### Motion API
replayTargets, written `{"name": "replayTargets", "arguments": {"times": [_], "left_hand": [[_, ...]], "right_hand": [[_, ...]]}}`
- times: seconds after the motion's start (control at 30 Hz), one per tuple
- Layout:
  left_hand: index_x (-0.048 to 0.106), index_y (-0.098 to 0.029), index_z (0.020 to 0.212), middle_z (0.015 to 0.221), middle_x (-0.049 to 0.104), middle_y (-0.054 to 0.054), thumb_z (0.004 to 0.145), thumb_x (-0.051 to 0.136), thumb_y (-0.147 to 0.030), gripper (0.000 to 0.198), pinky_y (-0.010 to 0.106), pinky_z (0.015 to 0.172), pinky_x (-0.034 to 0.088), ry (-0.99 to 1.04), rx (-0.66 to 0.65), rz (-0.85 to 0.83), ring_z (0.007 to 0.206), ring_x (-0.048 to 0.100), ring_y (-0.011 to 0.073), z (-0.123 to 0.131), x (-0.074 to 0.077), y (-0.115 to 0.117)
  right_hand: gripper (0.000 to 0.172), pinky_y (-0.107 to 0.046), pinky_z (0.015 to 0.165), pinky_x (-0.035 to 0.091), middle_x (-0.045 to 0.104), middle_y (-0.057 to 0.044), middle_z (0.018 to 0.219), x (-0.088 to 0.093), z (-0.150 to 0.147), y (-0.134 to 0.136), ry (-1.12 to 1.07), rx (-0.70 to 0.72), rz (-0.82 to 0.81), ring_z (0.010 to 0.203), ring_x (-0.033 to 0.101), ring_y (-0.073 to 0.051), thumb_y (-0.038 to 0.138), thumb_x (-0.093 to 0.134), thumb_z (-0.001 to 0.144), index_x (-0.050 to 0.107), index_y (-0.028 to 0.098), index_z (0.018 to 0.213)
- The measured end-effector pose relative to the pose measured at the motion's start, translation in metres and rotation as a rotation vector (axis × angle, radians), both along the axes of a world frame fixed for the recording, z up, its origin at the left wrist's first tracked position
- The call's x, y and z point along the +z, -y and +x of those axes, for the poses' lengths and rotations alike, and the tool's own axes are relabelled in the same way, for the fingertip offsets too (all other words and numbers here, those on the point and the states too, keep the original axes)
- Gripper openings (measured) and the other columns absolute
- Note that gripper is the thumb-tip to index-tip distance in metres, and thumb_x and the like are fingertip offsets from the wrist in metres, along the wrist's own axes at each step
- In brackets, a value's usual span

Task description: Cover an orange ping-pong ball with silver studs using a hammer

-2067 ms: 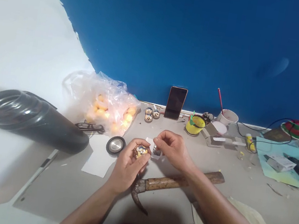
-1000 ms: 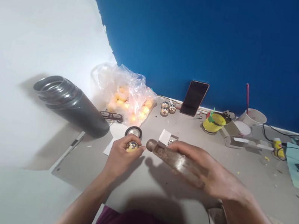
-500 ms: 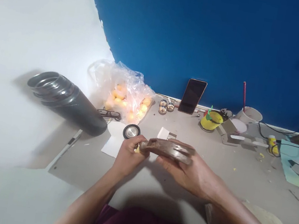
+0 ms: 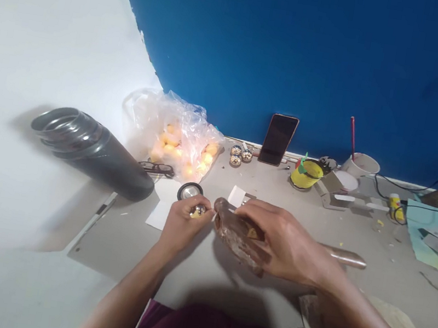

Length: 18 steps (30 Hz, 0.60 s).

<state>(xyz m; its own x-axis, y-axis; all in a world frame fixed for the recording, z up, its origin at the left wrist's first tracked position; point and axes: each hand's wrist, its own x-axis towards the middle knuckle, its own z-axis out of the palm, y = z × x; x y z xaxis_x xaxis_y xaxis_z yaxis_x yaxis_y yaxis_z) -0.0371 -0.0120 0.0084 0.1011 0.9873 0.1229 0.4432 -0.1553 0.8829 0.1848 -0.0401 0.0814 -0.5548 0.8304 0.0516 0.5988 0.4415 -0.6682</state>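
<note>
The left hand (image 4: 188, 221) is positioned on the near side of the lid (image 4: 190, 191), its back upward, with the forearm running in from the near edge of view. The left grip is clamped on the ball (image 4: 197, 212), fingers curled round it, thumb and forefinger brought together toward the hammer (image 4: 241, 239). The right hand (image 4: 274, 234) is to the right of the lid and nearer the wearer, knuckles up; its grip is clamped on the hammer close to the head. The ball sits inside the left grip, on the near side of the lid, with only its upper portion exposed between the fingers and thumb. The hammer head projects from the right grip, its rounded face just beside the left thumb, its claw end directed toward the wearer; contact between face and thumb cannot be determined. The handle emerges past the right wrist, farther from the lid. The exposed ball surface is yellow, set with shiny, silvery studs. The hammer head is brown, worn and rust-toned. A white box (image 4: 236, 196), partly covered by the right hand, stands on the bench (image 4: 191, 287) to the right of the lid.
</note>
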Motion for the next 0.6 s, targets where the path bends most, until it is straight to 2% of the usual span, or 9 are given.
{"name": "replayTargets", "arguments": {"times": [0.1, 0.17, 0.3, 0.37, 0.5, 0.6], "left_hand": [[0.069, -0.020, 0.071, 0.075, 0.068, 0.001, 0.074, 0.074, -0.025, 0.008, 0.028, 0.069, 0.046, 0.048, 0.025, -0.017, 0.071, 0.059, 0.0170, -0.007, 0.005, -0.002], [0.069, -0.020, 0.077, 0.074, 0.064, 0.000, 0.072, 0.078, -0.026, 0.012, 0.026, 0.063, 0.044, 0.175, 0.021, -0.082, 0.066, 0.055, 0.0144, -0.009, 0.008, -0.002], [0.070, -0.019, 0.100, 0.085, 0.064, 0.003, 0.084, 0.070, -0.046, 0.031, 0.025, 0.053, 0.039, 0.788, -0.115, -0.370, 0.060, 0.050, 0.0122, -0.008, 0.012, 0.000], [0.070, -0.017, 0.103, 0.091, 0.065, 0.008, 0.090, 0.062, -0.049, 0.036, 0.025, 0.052, 0.040, 1.017, -0.149, -0.495, 0.062, 0.052, 0.0131, -0.006, 0.012, 0.000], [0.072, -0.014, 0.100, 0.091, 0.066, 0.009, 0.092, 0.064, -0.031, 0.021, 0.022, 0.052, 0.040, 1.129, -0.165, -0.612, 0.062, 0.052, 0.0111, -0.003, 0.008, -0.002], [0.073, -0.014, 0.100, 0.092, 0.065, 0.008, 0.090, 0.068, -0.030, 0.019, 0.021, 0.052, 0.040, 1.135, -0.199, -0.620, 0.064, 0.054, 0.0104, -0.002, 0.005, -0.002]], "right_hand": [[0.010, -0.027, 0.064, 0.034, 0.066, -0.004, 0.090, -0.001, -0.001, 0.001, 0.166, 0.097, -0.053, 0.077, 0.056, -0.017, 0.015, 0.057, 0.081, 0.063, 0.019, 0.089], [0.006, -0.028, 0.063, 0.032, 0.067, -0.005, 0.089, -0.010, -0.009, 0.003, 0.281, 0.160, -0.064, 0.078, 0.058, -0.018, 0.018, 0.059, 0.079, 0.062, 0.018, 0.085], [0.010, -0.030, 0.064, 0.036, 0.070, -0.010, 0.091, -0.039, -0.028, 0.006, 0.445, 0.224, -0.010, 0.080, 0.063, -0.022, 0.018, 0.059, 0.079, 0.065, 0.016, 0.086], [0.015, -0.031, 0.066, 0.038, 0.071, -0.011, 0.093, -0.052, -0.034, 0.007, 0.468, 0.228, 0.016, 0.084, 0.065, -0.024, 0.017, 0.061, 0.079, 0.067, 0.015, 0.092], [0.026, -0.032, 0.066, 0.041, 0.070, -0.013, 0.100, -0.066, -0.040, 0.006, 0.499, 0.212, 0.044, 0.090, 0.066, -0.027, 0.016, 0.065, 0.080, 0.066, 0.013, 0.106], [0.022, -0.032, 0.068, 0.042, 0.070, -0.012, 0.102, -0.064, -0.040, 0.006, 0.494, 0.243, 0.023, 0.093, 0.066, -0.026, 0.021, 0.068, 0.083, 0.067, 0.014, 0.104]]}}
